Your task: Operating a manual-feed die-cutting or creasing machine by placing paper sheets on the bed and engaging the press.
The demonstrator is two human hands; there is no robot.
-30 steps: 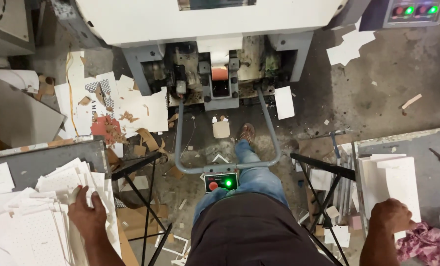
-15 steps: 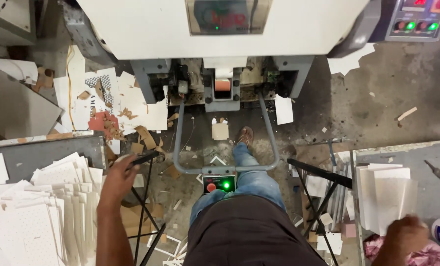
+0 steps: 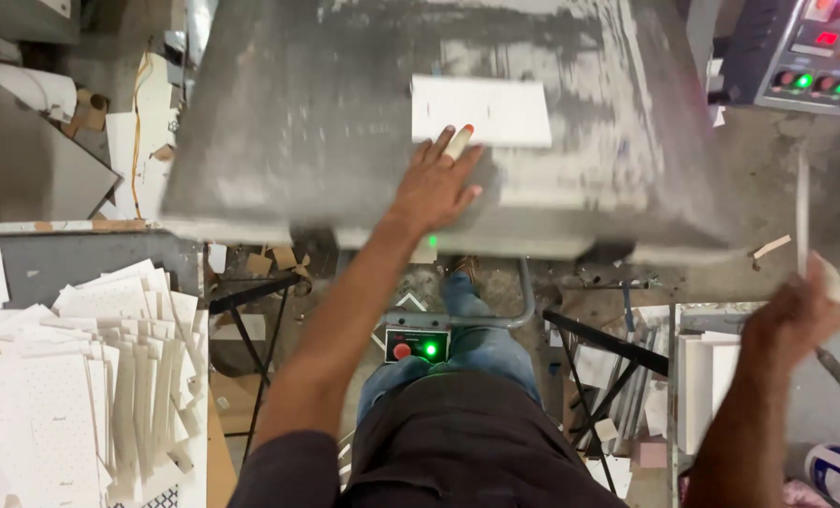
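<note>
1. The fingers of the left hand are spread flat, their tips laid on the near edge of a white card; nothing is gripped
2. The card is carried flat on the grey metal worktop of the machine
3. The right hand is blurred, so its grip cannot be told; it is seen above white sheets
4. Loose white cards are piled at the left

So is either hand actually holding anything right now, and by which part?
Left hand grips nothing: its fingertips rest flat on the near edge of the white rectangular card sheet on the grey metal machine table. Right hand is blurred; cannot tell.
</note>
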